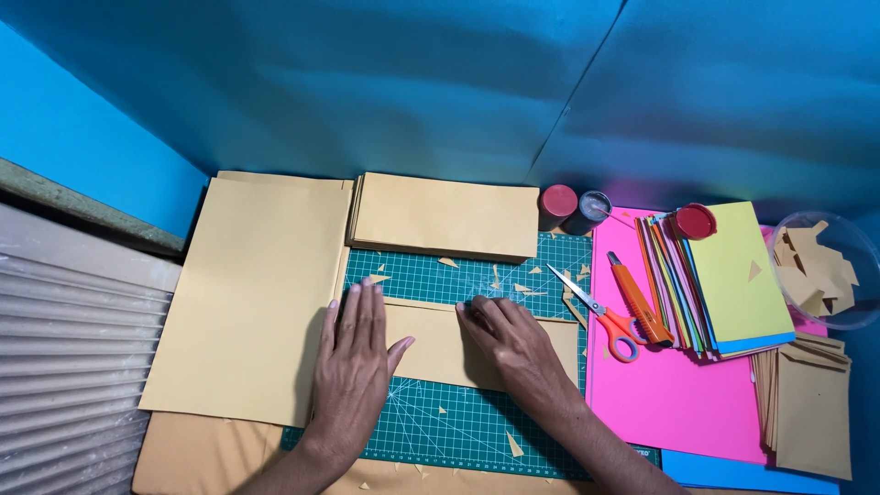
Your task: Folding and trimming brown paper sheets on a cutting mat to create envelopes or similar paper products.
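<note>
Paper piece: tan folded paper piece [440, 348] lying flat on the green cutting mat [477, 426], near the middle of the scene, with both hands pressing on it.
Left hand: left hand [353, 362] lies palm down with fingers straight and spread, covering the paper's left end and partly overlapping the large tan sheet beside it; it grasps nothing.
Right hand: right hand [509, 344] rests on the middle of the paper, fingers bent, fingertips pushing down near its far edge; it grasps nothing.
Mat: gridded, strewn with small tan offcuts around the paper.
Left of the mat: large tan sheet [252, 293] lying flat, its right edge touching the paper piece's area.
Far side: stack of folded tan pieces [445, 215] just beyond the hands, partly on the mat.
Right of the paper: orange-handled scissors [600, 316] lying closed, beside an orange utility knife [637, 298], both on a pink sheet [669, 394].
Further right: pile of coloured paper [724, 280] with a yellow-green sheet on top; a red lid [695, 221] sits at its far corner.
Far right: clear bowl [825, 266] of tan scraps, and a stack of tan pieces [811, 403] nearer.
Far centre: two small jars [573, 206], one red-capped, standing side by side.
</note>
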